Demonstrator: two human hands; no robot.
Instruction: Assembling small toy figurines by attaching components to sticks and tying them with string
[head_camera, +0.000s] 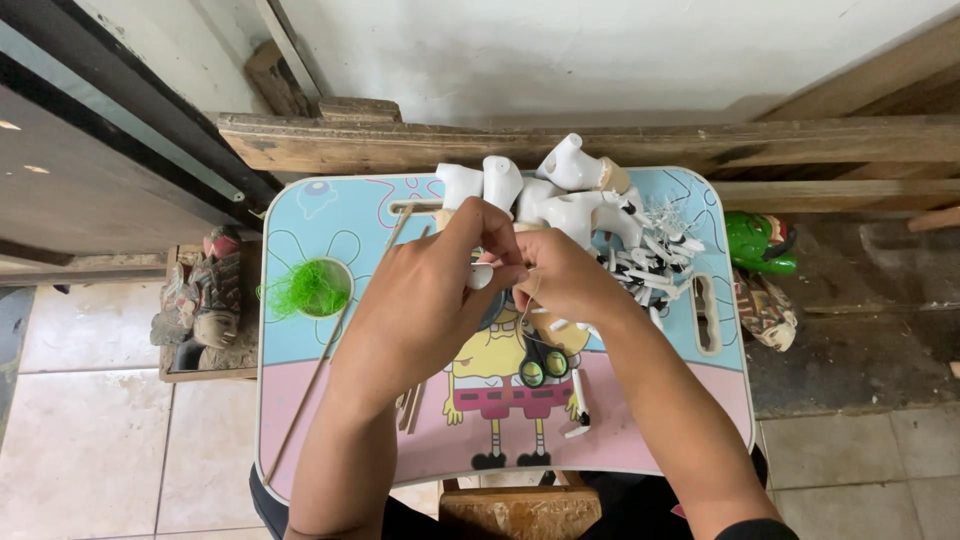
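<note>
Both hands meet mid-table: the left hand pinches a small white piece, the right hand closes beside it. Behind, four white figures crowd the table back edge; one green tuft left; near edge open.

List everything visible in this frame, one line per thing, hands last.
lap table: one, blue and pink with a cartoon print, centre
white figures: several, table's far edge
small white and black pieces: a heap, table's far right
green fibre tuft: one, in the table's round recess
thin stick: one, tan, table's left side
scissors: one, green handles, under the hands
carved mask: one, dark, floor left
green figure: one, right of table
left hand: pinching small white piece
right hand: touching it
</note>
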